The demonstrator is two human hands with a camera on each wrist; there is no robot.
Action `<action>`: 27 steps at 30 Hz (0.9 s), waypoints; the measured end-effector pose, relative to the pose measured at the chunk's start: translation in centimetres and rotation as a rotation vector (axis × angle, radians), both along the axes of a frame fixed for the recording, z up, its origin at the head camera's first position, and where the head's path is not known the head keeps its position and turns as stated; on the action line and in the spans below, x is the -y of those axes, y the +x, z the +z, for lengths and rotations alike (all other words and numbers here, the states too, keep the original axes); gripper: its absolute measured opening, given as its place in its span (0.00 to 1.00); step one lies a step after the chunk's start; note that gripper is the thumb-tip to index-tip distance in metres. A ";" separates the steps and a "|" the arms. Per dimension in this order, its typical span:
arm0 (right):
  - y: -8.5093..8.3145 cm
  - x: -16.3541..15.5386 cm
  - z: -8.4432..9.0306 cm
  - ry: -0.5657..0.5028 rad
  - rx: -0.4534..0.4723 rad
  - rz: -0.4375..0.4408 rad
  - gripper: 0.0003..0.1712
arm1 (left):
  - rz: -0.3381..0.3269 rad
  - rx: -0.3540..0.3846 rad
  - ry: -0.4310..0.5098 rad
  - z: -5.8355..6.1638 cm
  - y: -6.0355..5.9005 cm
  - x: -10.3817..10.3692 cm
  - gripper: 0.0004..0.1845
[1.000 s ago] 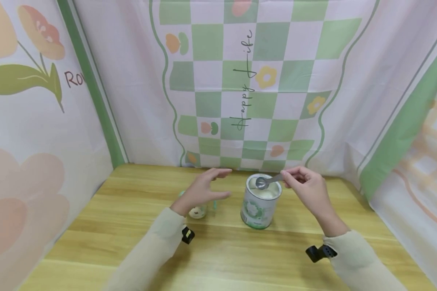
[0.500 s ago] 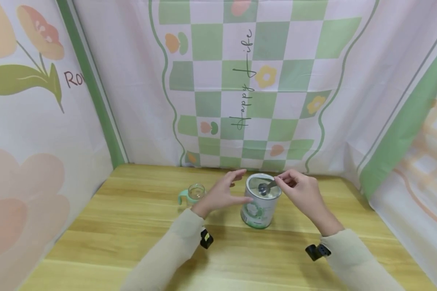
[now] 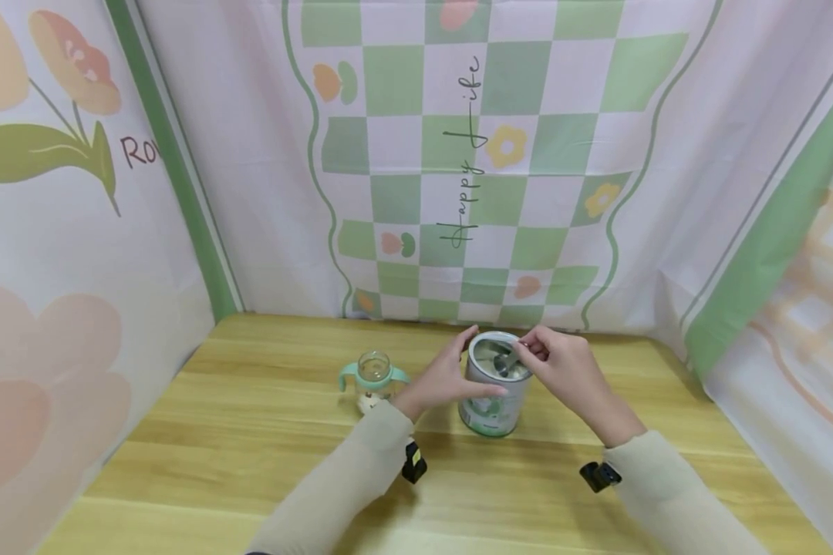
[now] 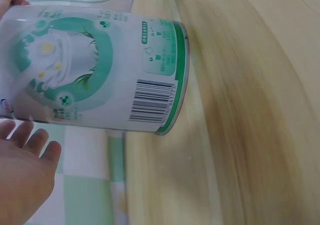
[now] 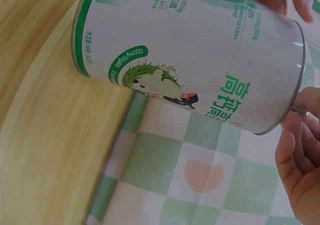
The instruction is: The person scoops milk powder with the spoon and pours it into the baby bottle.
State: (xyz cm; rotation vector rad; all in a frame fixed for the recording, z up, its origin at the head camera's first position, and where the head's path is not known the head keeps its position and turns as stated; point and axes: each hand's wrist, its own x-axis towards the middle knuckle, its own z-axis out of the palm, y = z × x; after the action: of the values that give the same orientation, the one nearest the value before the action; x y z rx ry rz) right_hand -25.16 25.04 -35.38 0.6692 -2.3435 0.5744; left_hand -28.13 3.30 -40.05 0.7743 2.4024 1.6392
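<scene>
I am holding a white and green milk powder tin point(image 3: 489, 389) that is standing upright and open a little right of the middle of the wooden surface point(image 3: 250, 432), in the lower centre of the head view. My left hand point(image 3: 447, 378) is wrapping around the tin's left side, with the thumb lying across the front of the label and the fingers reaching up toward the rim at the back. In the left wrist view the tin point(image 4: 95, 67) is filling the upper left of the frame, and my left hand point(image 4: 22, 180) is showing at the lower left with its fingertips just beside the tin's wall.

My right hand point(image 3: 562, 366) is pinching the handle of a metal measuring spoon point(image 3: 505, 360) between thumb and fingers, and the spoon's bowl is sitting down inside the tin's mouth, over the pale powder. In the right wrist view the tin point(image 5: 200, 55) is crossing the upper part of the frame, and my right hand point(image 5: 300, 155) is curling at the right edge, touching the rim.

A small clear baby bottle with mint green handles point(image 3: 374, 375) is standing on the surface just left of my left hand, apart from the tin. A checked green and white cloth backdrop point(image 3: 486, 154) is hanging behind the surface.
</scene>
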 end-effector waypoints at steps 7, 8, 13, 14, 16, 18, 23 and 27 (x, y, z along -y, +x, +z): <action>-0.1 0.4 0.1 0.035 0.043 -0.008 0.05 | 0.006 0.099 0.077 -0.4 -0.3 -1.0 0.62; -0.1 0.5 0.2 0.045 0.051 -0.009 0.06 | 0.002 0.110 0.085 -0.5 -0.3 -1.0 0.63; -0.2 0.8 0.3 0.082 0.076 -0.006 0.06 | -0.014 0.140 0.116 -0.7 -0.6 -1.3 0.62; -0.2 0.9 0.4 0.085 0.081 -0.005 0.06 | -0.016 0.140 0.117 -0.7 -0.6 -1.4 0.62; -0.2 1.0 0.4 0.089 0.092 -0.006 0.06 | -0.019 0.141 0.121 -0.7 -0.7 -1.5 0.62; -0.2 1.0 0.5 0.093 0.100 -0.003 0.06 | -0.020 0.137 0.125 -0.7 -0.7 -1.5 0.62; -0.1 1.3 0.7 0.091 0.121 0.007 0.07 | -0.027 0.130 0.146 -0.6 -0.6 -1.6 0.58; -0.2 1.7 0.6 0.104 0.157 0.026 0.08 | -0.046 0.126 0.164 -0.8 -0.7 -1.5 0.56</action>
State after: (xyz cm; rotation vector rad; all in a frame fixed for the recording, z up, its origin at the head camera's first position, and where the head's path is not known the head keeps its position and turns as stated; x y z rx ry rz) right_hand -25.34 23.29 -34.74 0.7258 -2.5285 0.5370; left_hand -28.78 4.76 -40.80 0.7205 2.1706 1.8255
